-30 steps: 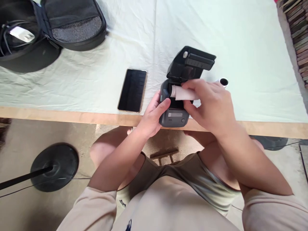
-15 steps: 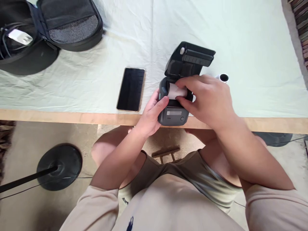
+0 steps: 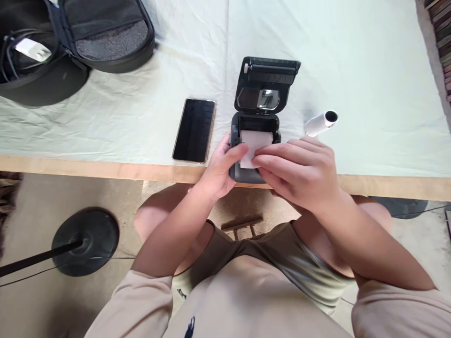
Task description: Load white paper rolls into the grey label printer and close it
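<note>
A dark grey label printer (image 3: 246, 175) sits at the table's front edge, its lid (image 3: 264, 87) raised and leaning back. Wrapped around the printer's left side is my left hand (image 3: 222, 166), with the thumb near the paper. White paper (image 3: 254, 141) comes out of the printer's bay and lies over its front edge. Between thumb and fingers, my right hand (image 3: 301, 169) pinches the paper's front end; the fingers cover part of it and of the printer's right side. To the right, a white roll (image 3: 317, 124) with a dark core lies on the cloth.
A black smartphone (image 3: 194, 130) lies left of the printer. At the back left, an open black case (image 3: 116, 68) holds a white charger (image 3: 33, 49) and cables. The table's wooden edge (image 3: 105, 170) runs in front; a round black stand base (image 3: 86, 241) is on the floor.
My right hand has come from the roll inside the bay toward the front, drawing the paper out over the printer's edge. The printer has turned slightly and its lid now faces me more.
</note>
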Tool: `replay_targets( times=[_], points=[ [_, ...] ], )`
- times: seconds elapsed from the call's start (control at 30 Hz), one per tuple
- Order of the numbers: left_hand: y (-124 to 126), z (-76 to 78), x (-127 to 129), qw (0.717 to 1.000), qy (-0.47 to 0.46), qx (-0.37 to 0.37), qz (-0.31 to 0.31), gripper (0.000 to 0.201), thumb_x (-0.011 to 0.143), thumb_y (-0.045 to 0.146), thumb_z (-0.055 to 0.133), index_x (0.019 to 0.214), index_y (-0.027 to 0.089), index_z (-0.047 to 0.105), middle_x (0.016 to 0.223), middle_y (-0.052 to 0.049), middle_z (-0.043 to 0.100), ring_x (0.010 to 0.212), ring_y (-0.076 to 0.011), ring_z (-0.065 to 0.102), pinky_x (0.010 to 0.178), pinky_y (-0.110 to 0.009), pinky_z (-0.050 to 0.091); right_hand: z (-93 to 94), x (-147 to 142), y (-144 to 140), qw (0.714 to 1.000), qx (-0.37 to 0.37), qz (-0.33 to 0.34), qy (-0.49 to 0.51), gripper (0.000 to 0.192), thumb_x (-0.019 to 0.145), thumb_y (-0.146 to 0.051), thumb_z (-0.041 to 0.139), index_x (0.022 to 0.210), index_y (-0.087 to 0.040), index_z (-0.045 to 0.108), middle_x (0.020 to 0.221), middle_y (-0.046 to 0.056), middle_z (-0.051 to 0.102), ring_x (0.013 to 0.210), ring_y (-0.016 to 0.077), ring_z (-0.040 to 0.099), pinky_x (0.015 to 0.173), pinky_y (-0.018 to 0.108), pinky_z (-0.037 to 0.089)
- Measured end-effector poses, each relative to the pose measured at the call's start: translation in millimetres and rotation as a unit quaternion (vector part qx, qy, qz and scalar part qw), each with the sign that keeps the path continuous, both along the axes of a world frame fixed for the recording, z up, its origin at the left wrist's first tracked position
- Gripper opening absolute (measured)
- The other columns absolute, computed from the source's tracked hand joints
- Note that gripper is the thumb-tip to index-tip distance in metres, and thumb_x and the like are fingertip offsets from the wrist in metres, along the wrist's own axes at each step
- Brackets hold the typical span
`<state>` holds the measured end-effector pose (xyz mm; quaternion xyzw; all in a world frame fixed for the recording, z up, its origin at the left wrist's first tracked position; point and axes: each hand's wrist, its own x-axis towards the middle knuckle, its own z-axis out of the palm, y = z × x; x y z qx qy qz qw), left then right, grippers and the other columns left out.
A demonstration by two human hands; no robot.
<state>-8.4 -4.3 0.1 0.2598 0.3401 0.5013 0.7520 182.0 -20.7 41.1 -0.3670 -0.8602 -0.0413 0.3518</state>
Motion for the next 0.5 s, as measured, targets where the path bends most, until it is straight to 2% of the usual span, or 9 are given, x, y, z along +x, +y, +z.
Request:
replay_targets(
  times=[0.07, 0.1, 0.17, 0.2, 0.23, 0.27, 0.33, 0.4, 0.5],
  points=[
    [-0.4, -2.7, -2.0, 1.000, 0.012, 0.005, -0.003, 0.059, 0.074, 0.043, 0.109, 0.119, 0.025, 0.075, 0.103, 0.001, 0.083, 0.096, -0.0207, 0.085, 0.086, -0.031, 0.069, 1.1, 2.2, 2.2, 0.997, -0.032, 0.040, 0.056, 0.013, 0.111, -0.026, 0.072, 0.100, -0.030, 0.076, 0.104, -0.001, 0.092, 0.078, 0.0203, 0.079, 0.066, 0.041, 0.051],
    [-0.5, -4.1, -2.8, 1.000, 0.015, 0.007, -0.006, 0.062, 0.072, 0.041, 0.110, 0.121, 0.025, 0.074, 0.103, 0.001, 0.083, 0.093, -0.0203, 0.085, 0.085, -0.032, 0.068, 2.3, 3.9, 5.8, 0.993, -0.045, 0.050, 0.098, 0.014, 0.110, -0.026, 0.072, 0.097, -0.031, 0.075, 0.100, -0.001, 0.090, 0.078, 0.0203, 0.080, 0.066, 0.041, 0.053],
    [-0.5, -6.4, -3.6, 1.000, 0.020, 0.010, -0.012, 0.068, 0.069, 0.041, 0.110, 0.124, 0.026, 0.074, 0.105, 0.000, 0.083, 0.096, -0.0243, 0.085, 0.088, -0.037, 0.068, 5.0, 6.9, 16.7, 0.980, -0.063, 0.019, 0.188, 0.012, 0.109, -0.028, 0.069, 0.098, -0.032, 0.072, 0.100, 0.000, 0.087, 0.086, 0.0220, 0.081, 0.069, 0.040, 0.056],
    [-0.5, -7.1, -3.7, 1.000, 0.024, 0.013, -0.015, 0.070, 0.068, 0.042, 0.111, 0.125, 0.026, 0.073, 0.104, 0.000, 0.083, 0.097, -0.0267, 0.086, 0.090, -0.040, 0.069, 6.1, 7.8, 23.2, 0.972, -0.070, -0.013, 0.224, 0.005, 0.107, -0.031, 0.069, 0.104, -0.033, 0.072, 0.110, 0.002, 0.087, 0.095, 0.0236, 0.082, 0.073, 0.041, 0.059],
    [-0.4, -7.5, -3.6, 0.999, 0.027, 0.016, -0.017, 0.070, 0.068, 0.042, 0.111, 0.125, 0.026, 0.074, 0.104, -0.001, 0.083, 0.098, -0.0283, 0.086, 0.091, -0.042, 0.069, 6.7, 8.2, 29.7, 0.964, -0.081, -0.038, 0.252, 0.010, 0.104, -0.035, 0.070, 0.114, -0.034, 0.072, 0.125, 0.004, 0.086, 0.108, 0.0257, 0.082, 0.079, 0.042, 0.062],
    [-0.4, -7.6, -3.3, 0.999, 0.031, 0.018, -0.018, 0.070, 0.067, 0.042, 0.110, 0.125, 0.026, 0.074, 0.103, -0.001, 0.084, 0.098, -0.0290, 0.086, 0.091, -0.043, 0.069, 6.9, 8.0, 35.6, 0.956, -0.107, -0.048, 0.270, 0.026, 0.101, -0.038, 0.071, 0.127, -0.035, 0.070, 0.141, 0.007, 0.083, 0.123, 0.0279, 0.081, 0.088, 0.044, 0.064],
    [-0.6, -7.2, -2.7, 0.999, 0.036, 0.019, -0.016, 0.068, 0.066, 0.039, 0.110, 0.124, 0.026, 0.076, 0.103, -0.001, 0.085, 0.099, -0.0302, 0.087, 0.091, -0.043, 0.070, 5.3, 7.2, 44.6, 0.936, -0.173, -0.017, 0.307, 0.052, 0.097, -0.040, 0.071, 0.146, -0.033, 0.058, 0.156, 0.009, 0.078, 0.140, 0.0295, 0.076, 0.102, 0.047, 0.066],
    [-1.0, -7.1, -2.4, 0.999, 0.042, 0.017, -0.006, 0.067, 0.064, 0.039, 0.109, 0.121, 0.026, 0.077, 0.104, -0.001, 0.085, 0.104, -0.0321, 0.087, 0.092, -0.043, 0.070, 0.8, 7.6, 48.2, 0.911, -0.202, 0.017, 0.360, 0.053, 0.098, -0.039, 0.069, 0.148, -0.032, 0.054, 0.147, 0.009, 0.081, 0.136, 0.0291, 0.078, 0.106, 0.048, 0.066],
    [-2.3, -7.8, -2.1, 0.999, 0.048, 0.019, 0.007, 0.067, 0.063, 0.040, 0.111, 0.120, 0.028, 0.077, 0.106, -0.001, 0.085, 0.111, -0.0344, 0.088, 0.092, -0.042, 0.070, -10.4, 12.9, 45.3, 0.893, -0.212, 0.017, 0.396, 0.040, 0.104, -0.044, 0.070, 0.142, -0.034, 0.065, 0.143, 0.007, 0.082, 0.134, 0.0288, 0.079, 0.110, 0.048, 0.068]
  ],
)
